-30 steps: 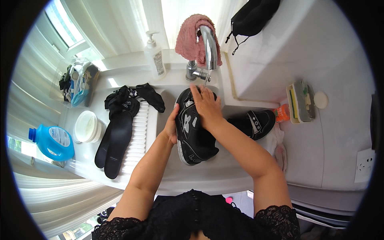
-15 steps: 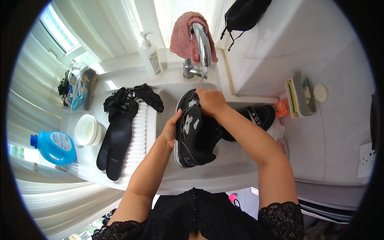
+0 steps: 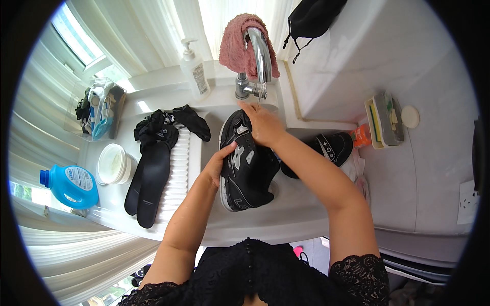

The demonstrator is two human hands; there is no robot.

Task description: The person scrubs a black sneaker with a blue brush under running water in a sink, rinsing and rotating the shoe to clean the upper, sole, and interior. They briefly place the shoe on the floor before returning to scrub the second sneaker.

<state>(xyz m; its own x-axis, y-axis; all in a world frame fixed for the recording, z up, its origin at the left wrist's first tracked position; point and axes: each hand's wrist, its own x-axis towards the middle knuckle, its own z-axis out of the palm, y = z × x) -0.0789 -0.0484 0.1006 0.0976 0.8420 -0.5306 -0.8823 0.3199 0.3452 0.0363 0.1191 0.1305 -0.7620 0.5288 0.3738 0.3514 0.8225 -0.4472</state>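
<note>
Under the tap (image 3: 262, 56), just off the centre of the dial, a black shoe (image 3: 245, 171) is held in the sink (image 3: 301, 206), water (image 3: 259, 99) coming down right by its toe! Left hand (image 3: 220, 163) pinches it from 9 o'clock, thumb laid on the patterned side, fingers tucked out of sight round the sole. Right hand (image 3: 265, 127) covers the 1 o'clock flank, one finger stretched towards 11; whether the others grip or merely press, I cannot tell.

How far along? Looks like mid-rinse to me: two insoles (image 3: 150, 191) are out, lying between 8 and 9 beside the ridged washboard (image 3: 177, 178), with a black cloth bundle (image 3: 158, 127) just short of 10. How much dirt remains doesn't show, so neither does how much rinsing is left. Over at 3, the second shoe (image 3: 334, 149) sits partly behind the right forearm (image 3: 314, 171), neither hand on it; washed or waiting, no telling!

And the line of it: long axis nearly 12 to 6, toe up at 12 towards the tap, heel down at 6 towards the person (image 3: 250, 270). It's rolled sideways, sole edge to 9, foot opening towards 3.
</note>
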